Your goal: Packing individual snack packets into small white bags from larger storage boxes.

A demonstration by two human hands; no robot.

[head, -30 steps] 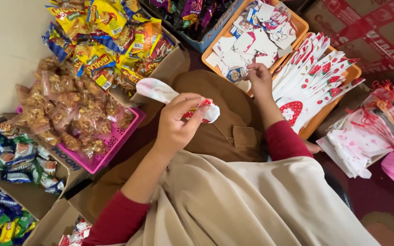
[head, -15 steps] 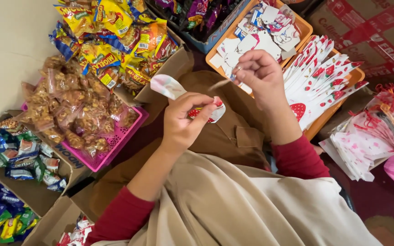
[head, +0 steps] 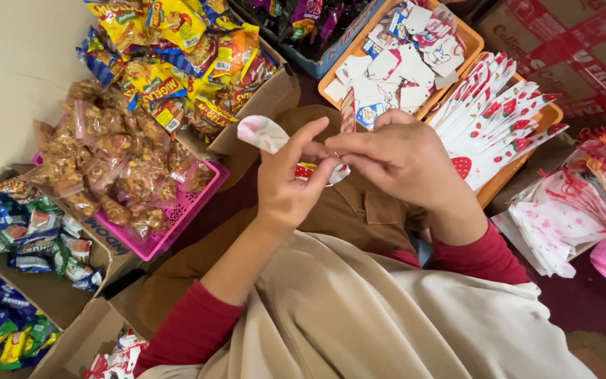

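Both hands, left hand [head: 289, 189] and right hand [head: 401, 158], pinch a small white strawberry-print plastic pouch [head: 275, 137] over the lap, pink plastic snack basket [head: 170, 224] and orange plastic trays [head: 485, 189] crowding the floor.

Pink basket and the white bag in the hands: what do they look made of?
Pink basket: probably rigid moulded plastic, from its slotted lattice wall and even glossy colour. Bag: thin film or paper with a soft sheen, creasing where the left hand pinches it; which one is unclear.

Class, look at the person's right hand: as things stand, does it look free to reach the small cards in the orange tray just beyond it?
Probably yes. The right hand sits just short of the orange tray, with nothing between it and the small cards, though its fingers are pinching the small bag with the left hand.
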